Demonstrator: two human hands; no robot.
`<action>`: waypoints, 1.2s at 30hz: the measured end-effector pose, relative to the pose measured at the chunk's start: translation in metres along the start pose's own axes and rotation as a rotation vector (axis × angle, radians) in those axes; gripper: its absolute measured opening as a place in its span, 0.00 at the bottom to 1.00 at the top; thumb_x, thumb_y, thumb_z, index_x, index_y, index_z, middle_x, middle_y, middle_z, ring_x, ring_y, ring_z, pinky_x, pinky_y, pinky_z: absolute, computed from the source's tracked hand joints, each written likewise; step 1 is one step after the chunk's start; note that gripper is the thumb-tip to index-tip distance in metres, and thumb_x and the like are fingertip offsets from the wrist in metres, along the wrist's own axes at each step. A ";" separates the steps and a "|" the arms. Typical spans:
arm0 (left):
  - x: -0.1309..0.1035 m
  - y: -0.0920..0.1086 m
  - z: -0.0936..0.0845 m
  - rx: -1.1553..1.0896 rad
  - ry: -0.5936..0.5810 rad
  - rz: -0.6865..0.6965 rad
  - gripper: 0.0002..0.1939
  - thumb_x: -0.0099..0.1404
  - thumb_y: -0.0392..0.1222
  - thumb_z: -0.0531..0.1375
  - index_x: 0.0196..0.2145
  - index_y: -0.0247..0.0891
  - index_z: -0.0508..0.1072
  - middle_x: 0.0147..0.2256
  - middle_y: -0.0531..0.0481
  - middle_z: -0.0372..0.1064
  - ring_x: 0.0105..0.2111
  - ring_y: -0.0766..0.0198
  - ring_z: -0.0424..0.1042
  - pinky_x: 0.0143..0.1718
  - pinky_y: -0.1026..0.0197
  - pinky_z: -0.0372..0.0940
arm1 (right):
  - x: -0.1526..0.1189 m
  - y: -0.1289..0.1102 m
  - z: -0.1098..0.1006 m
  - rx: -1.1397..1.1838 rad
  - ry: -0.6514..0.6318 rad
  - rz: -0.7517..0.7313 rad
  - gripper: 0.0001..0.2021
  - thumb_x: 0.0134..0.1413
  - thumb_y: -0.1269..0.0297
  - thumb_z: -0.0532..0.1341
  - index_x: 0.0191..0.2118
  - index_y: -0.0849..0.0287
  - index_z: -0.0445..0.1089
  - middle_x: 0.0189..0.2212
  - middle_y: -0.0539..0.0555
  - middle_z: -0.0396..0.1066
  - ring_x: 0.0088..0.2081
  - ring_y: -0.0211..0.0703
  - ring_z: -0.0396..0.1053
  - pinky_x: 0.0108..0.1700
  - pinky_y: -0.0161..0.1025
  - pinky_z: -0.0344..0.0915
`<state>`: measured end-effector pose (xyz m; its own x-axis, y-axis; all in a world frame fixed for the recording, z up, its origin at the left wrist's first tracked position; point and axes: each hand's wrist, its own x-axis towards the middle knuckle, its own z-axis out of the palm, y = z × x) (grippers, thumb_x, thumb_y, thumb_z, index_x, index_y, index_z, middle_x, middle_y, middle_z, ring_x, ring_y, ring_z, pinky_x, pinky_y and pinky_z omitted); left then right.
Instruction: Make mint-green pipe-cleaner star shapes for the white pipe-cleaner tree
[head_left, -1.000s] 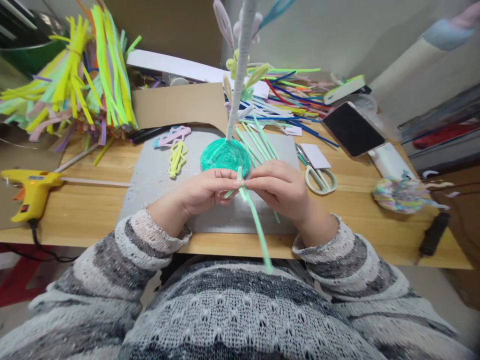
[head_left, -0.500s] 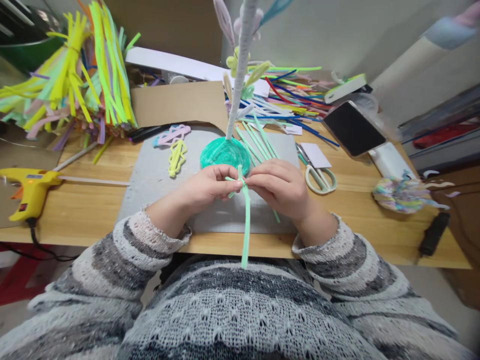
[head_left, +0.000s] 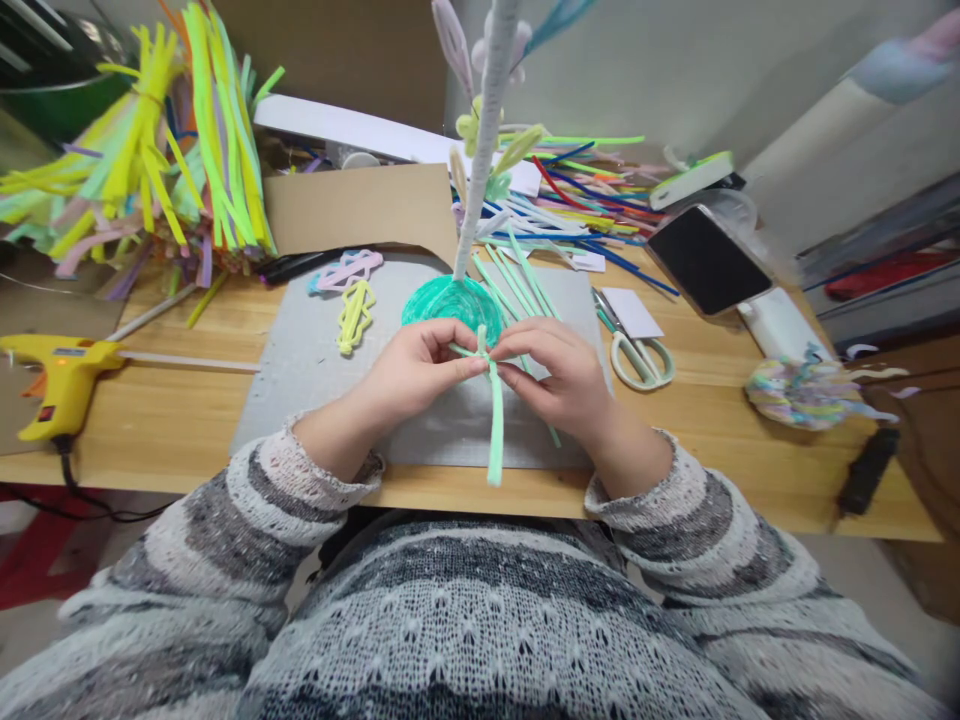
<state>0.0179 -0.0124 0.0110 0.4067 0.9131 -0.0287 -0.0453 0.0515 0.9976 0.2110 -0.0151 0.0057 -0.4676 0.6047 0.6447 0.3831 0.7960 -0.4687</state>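
Between my two hands is a mint-green pipe cleaner (head_left: 496,430), bent or crossed at the fingertips, with one long end hanging toward me. My left hand (head_left: 427,372) pinches it at the crossing with thumb and fingers. From the other side my right hand (head_left: 559,375) is closed on it at the same spot. How the strands join there is partly hidden by fingertips. Just behind my hands stands a round green base (head_left: 442,303) carrying a white wrapped stem (head_left: 480,150) with pastel flowers and leaves. More mint-green pipe cleaners (head_left: 525,280) lie to its right on the grey mat (head_left: 300,370).
A yellow glue gun (head_left: 71,375) lies at left, below bundled pipe cleaners (head_left: 150,130). Yellow and pink-blue zigzag pieces (head_left: 355,315) rest on the mat. Scissors (head_left: 637,350), a phone (head_left: 709,258) and a pastel fuzzy ring (head_left: 795,392) are at right. Cardboard (head_left: 360,208) stands behind.
The hanging end of the pipe cleaner has risen and looks shorter. My right hand's fingers have spread a little at the crossing; my left hand stays nearly in place.
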 end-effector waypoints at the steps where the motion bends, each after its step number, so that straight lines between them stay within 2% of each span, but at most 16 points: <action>1: 0.000 0.000 0.000 0.015 0.007 0.008 0.12 0.53 0.43 0.68 0.28 0.34 0.70 0.25 0.54 0.66 0.24 0.71 0.61 0.27 0.66 0.56 | 0.000 0.001 -0.001 -0.021 -0.003 -0.015 0.03 0.58 0.68 0.60 0.37 0.55 0.71 0.34 0.54 0.75 0.38 0.44 0.72 0.41 0.43 0.67; 7: -0.003 -0.002 0.001 0.075 0.036 0.034 0.12 0.54 0.44 0.67 0.29 0.35 0.70 0.25 0.54 0.67 0.23 0.70 0.61 0.26 0.65 0.57 | -0.001 0.005 -0.002 -0.099 0.010 -0.069 0.03 0.59 0.63 0.62 0.38 0.54 0.71 0.34 0.54 0.75 0.37 0.44 0.72 0.41 0.43 0.64; 16: -0.002 -0.007 0.000 0.228 0.109 0.151 0.08 0.55 0.43 0.66 0.29 0.37 0.73 0.24 0.53 0.67 0.24 0.67 0.63 0.25 0.64 0.56 | -0.003 -0.003 0.010 0.166 0.086 0.137 0.03 0.59 0.65 0.61 0.33 0.55 0.69 0.30 0.52 0.73 0.35 0.42 0.71 0.41 0.43 0.65; 25: -0.003 -0.007 0.001 0.282 0.122 0.166 0.08 0.57 0.44 0.65 0.30 0.37 0.72 0.23 0.53 0.64 0.22 0.67 0.61 0.25 0.63 0.55 | -0.005 -0.008 0.016 0.239 0.142 0.271 0.04 0.57 0.67 0.61 0.31 0.56 0.67 0.28 0.50 0.69 0.34 0.41 0.68 0.40 0.41 0.64; 32: -0.003 -0.003 0.002 0.473 0.164 0.226 0.07 0.57 0.42 0.65 0.30 0.37 0.73 0.23 0.53 0.66 0.22 0.67 0.61 0.27 0.63 0.56 | 0.000 -0.002 0.009 0.203 0.011 0.308 0.05 0.57 0.63 0.61 0.32 0.58 0.68 0.29 0.51 0.71 0.34 0.41 0.69 0.39 0.40 0.64; 36: -0.002 -0.003 0.002 0.455 0.200 0.219 0.07 0.56 0.42 0.66 0.32 0.37 0.74 0.23 0.54 0.66 0.22 0.68 0.60 0.26 0.64 0.56 | 0.000 -0.001 0.007 0.149 0.017 0.277 0.05 0.58 0.63 0.61 0.32 0.57 0.69 0.29 0.51 0.73 0.33 0.42 0.70 0.39 0.40 0.63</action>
<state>0.0188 -0.0155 0.0077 0.2481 0.9443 0.2161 0.3083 -0.2884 0.9065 0.2050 -0.0154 0.0019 -0.3481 0.7995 0.4895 0.3725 0.5972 -0.7104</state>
